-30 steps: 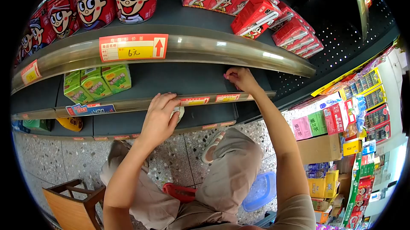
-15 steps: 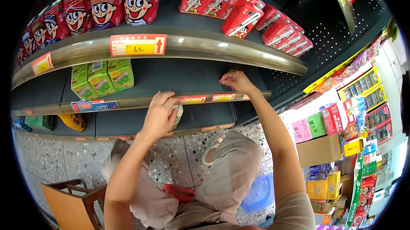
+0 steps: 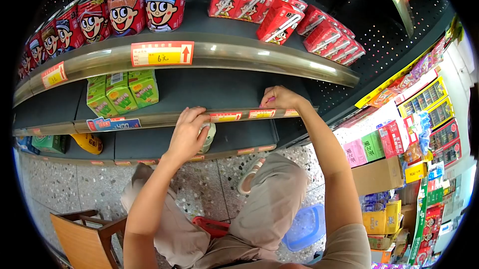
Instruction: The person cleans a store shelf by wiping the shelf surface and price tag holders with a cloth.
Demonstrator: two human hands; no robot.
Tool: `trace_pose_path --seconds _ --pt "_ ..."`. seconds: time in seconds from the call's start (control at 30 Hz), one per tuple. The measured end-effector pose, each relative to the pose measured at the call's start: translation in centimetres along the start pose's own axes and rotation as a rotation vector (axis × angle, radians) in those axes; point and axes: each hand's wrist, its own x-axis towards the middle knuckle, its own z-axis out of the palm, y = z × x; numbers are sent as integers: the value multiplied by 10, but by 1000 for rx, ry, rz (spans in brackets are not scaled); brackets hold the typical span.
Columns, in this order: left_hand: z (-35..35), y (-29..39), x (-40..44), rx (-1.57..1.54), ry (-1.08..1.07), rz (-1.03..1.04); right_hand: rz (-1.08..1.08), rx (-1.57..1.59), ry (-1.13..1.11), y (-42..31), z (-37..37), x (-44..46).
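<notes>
My right hand (image 3: pixel 280 98) is closed around a small pink, cloth-like piece (image 3: pixel 270 100), mostly hidden by the fingers. It rests over the dark middle shelf (image 3: pixel 209 89) near its right end, just behind the front price strip. With fingers stretched out, my left hand (image 3: pixel 188 132) lies over the front edge strip (image 3: pixel 232 117) of that shelf. Partly behind this hand, a pale green container (image 3: pixel 209 136) stands on the lower shelf. Green drink cartons (image 3: pixel 122 92) stand at the left of the middle shelf.
Above are red cans (image 3: pixel 164 7) and red cartons (image 3: pixel 279 22). The upper shelf's edge (image 3: pixel 249 55) juts out over my hands. A wooden stool (image 3: pixel 82 236), a blue tub (image 3: pixel 305 226) and a red object (image 3: pixel 212 226) are on the floor. Boxed goods (image 3: pixel 379 174) stand to the right.
My right hand has shifted slightly, turned lower toward the shelf's front edge, still gripping the pink piece. My left hand stays at the edge strip. The view has shifted a little.
</notes>
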Motion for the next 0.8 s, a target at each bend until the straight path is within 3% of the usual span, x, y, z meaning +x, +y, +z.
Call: trace_pose_path --seconds 0.2,0.33,0.5,0.8 --pt "-3 1 1 -4 -25 -2 -32 18 -2 2 0 2" --pt "-5 2 3 -15 -36 -13 -113 9 130 4 8 -3" --pt "-6 2 6 -19 -34 -16 39 98 290 2 19 7" --pt "-11 4 7 -49 -34 -33 221 -7 514 7 30 26"
